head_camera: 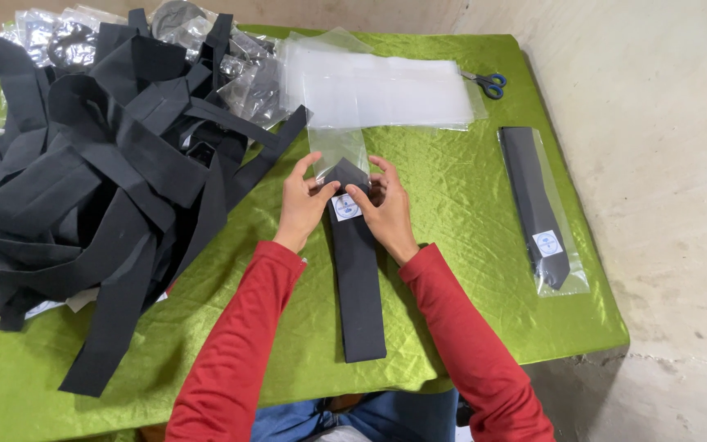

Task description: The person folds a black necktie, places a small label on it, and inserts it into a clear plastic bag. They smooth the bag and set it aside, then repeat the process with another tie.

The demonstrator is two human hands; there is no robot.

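Note:
A folded black necktie [359, 286] lies lengthwise on the green tablecloth [452, 221], its pointed tip away from me with a round white sticker near the tip. My left hand [303, 202] and my right hand [385, 206] pinch the mouth of a narrow clear plastic sleeve [339, 151] on either side of the tie's tip. The tip sits just inside the sleeve's opening. Both arms wear red sleeves.
A big heap of loose black neckties [100, 180] fills the table's left half. A stack of clear sleeves [386, 88] lies at the back, blue-handled scissors [488, 83] beside it. One bagged tie [540, 209] rests at the right, near the table edge and concrete floor.

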